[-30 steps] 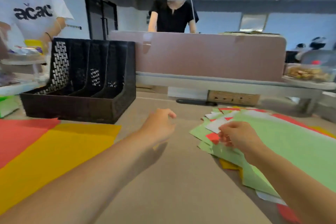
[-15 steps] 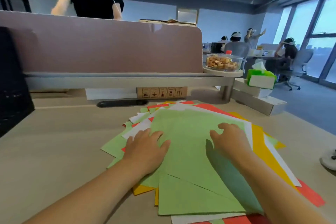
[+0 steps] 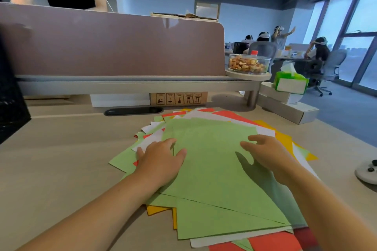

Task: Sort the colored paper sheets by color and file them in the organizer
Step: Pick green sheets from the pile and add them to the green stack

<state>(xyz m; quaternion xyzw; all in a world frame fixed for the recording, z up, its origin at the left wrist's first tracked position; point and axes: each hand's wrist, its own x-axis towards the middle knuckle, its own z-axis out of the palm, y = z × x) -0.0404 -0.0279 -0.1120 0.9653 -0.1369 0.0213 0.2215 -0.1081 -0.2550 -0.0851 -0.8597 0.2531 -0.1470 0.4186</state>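
Desk: light beige wooden desk (image 3: 61,169), filling the lower view
Partition: dusty-pink fabric partition panel (image 3: 112,47) across 10 to 12 o'clock
Papers: fanned pile of green, white, red and yellow paper sheets (image 3: 204,220) lying flat on the desk, centre toward 5 o'clock, corners sticking out all round
Top sheet: top light-green paper sheet (image 3: 212,159), plain and unmarked, covering most of the pile
Organizer: black mesh plastic organizer (image 3: 10,108), only a slice showing at the 9 o'clock edge, well apart from the pile
Left hand (image 3: 161,161): flat, fingers straight, pressing the pile's 9 o'clock side
Right hand (image 3: 267,155): fingers relaxed and slightly bent, gripping nothing, over the top sheet's 3 o'clock side; contact unclear
Writing: brown cardboard box (image 3: 178,99) at the pile's 12 o'clock shows a row of five printed handling symbols
Tissues: green-and-white tissue pack (image 3: 290,82) at 2 o'clock
Bowl: clear glass bowl of snacks (image 3: 247,64) at 1 o'clock
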